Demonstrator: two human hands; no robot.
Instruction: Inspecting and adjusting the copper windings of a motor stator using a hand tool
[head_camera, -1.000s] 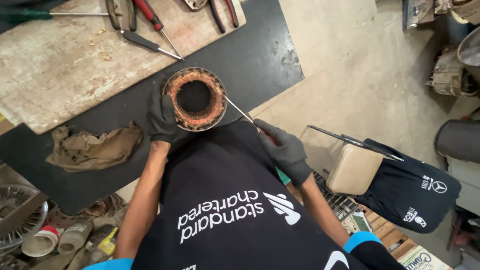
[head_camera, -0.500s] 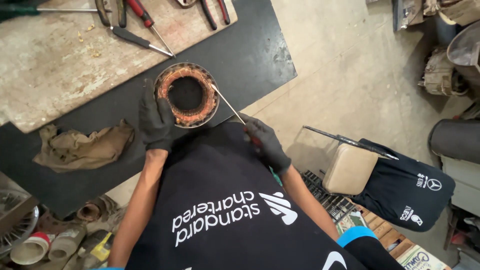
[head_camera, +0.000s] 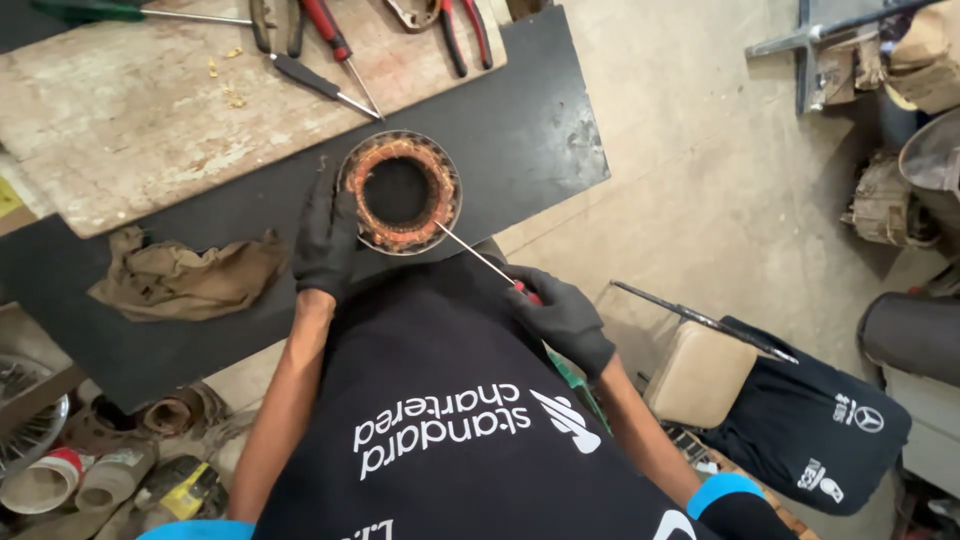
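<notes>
**Fingers Clamped on Stator and Probe at the Bench Edge**

Your gloved fingers are wrapped tight around the left rim of the round motor stator, and your right hand is closed on the red handle of a thin screwdriver. The stator rests on the black mat, at its near edge just in front of your chest, open bore facing up at the camera. Its axis runs vertically, so no side leads. The screwdriver's long axis runs diagonally, from the handle at lower right up-left to the tip, which meets the copper windings at the ring's lower right. In my judgement, 1 slip of that tip could nick the wire's coating or jab your left hand across the ring; hard prying could tip the stator off the edge. Beyond lie a crumpled rag, a worn wooden board with pliers and 2 more screwdrivers.
</notes>
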